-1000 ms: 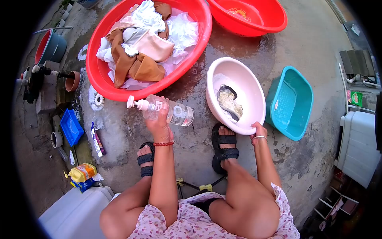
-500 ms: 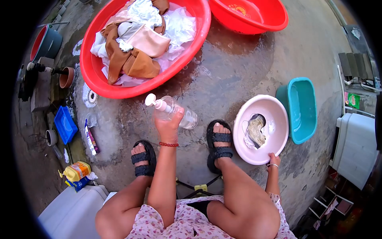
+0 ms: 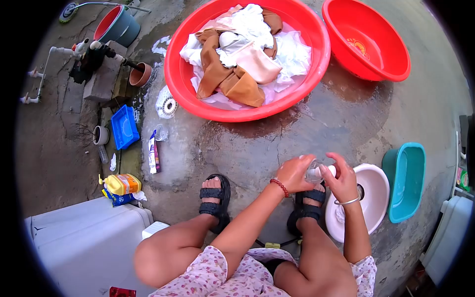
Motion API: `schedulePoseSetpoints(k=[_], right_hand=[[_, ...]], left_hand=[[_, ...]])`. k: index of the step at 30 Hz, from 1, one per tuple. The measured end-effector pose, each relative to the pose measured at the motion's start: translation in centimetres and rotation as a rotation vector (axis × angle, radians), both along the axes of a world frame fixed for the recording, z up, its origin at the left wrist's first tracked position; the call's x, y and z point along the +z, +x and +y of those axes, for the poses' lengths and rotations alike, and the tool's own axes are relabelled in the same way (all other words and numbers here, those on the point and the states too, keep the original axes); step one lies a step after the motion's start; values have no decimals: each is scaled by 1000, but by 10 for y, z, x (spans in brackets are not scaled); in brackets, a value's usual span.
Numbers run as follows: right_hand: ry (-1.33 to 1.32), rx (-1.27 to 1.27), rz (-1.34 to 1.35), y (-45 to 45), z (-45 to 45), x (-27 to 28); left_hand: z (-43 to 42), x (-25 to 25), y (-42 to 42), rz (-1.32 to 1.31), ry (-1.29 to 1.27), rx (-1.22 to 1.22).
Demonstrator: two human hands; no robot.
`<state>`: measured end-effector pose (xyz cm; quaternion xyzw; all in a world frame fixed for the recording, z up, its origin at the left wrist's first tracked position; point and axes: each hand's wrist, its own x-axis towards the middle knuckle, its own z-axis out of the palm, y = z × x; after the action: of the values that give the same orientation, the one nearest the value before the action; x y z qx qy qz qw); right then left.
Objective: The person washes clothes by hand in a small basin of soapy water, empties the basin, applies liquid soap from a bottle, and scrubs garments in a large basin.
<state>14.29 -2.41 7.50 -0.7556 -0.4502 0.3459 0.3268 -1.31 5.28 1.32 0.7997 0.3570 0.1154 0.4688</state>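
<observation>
My left hand [image 3: 296,174], with a red bead bracelet, is closed around a clear pump bottle [image 3: 312,173]; its fingers hide part of it. The bottle's white pump head points right, towards my right hand [image 3: 342,182]. That hand, wearing a silver bangle, has its thumb and fingers apart around the pump head; whether they touch it I cannot tell. Beneath my right hand and forearm is a pale pink basin [image 3: 374,218], partly hidden, with some cloth in it. A large red tub [image 3: 173,74] ahead holds a heap of white, brown and pink clothes.
An empty-looking red basin [image 3: 396,54] stands at the back right, and a teal tub [image 3: 406,198] at the right. At left are a blue tray [image 3: 124,127], a purple-and-white tube [image 3: 154,156] and a yellow jug [image 3: 122,184]. The concrete floor [image 3: 237,148] is wet.
My right hand has let go of the pink basin's rim and come up to the pump head. My left hand has carried the bottle right and tilted its pump head rightward. The view has shifted left.
</observation>
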Motion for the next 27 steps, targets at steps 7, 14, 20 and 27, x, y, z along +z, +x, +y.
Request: schedulePoseSetpoints(k=[7, 14, 20, 27], right_hand=[[22, 147, -356, -8, 28, -12], [13, -91, -412, 14, 14, -23], [-70, -400, -146, 44, 0, -40], [-89, -633, 170, 70, -5, -51]], left_hand=[[14, -27, 7, -82, -56, 21], [101, -63, -49, -1361, -1226, 1474], [129, -68, -62, -1424, -1168, 1504], [123, -60, -66, -1272, -1072, 1515]])
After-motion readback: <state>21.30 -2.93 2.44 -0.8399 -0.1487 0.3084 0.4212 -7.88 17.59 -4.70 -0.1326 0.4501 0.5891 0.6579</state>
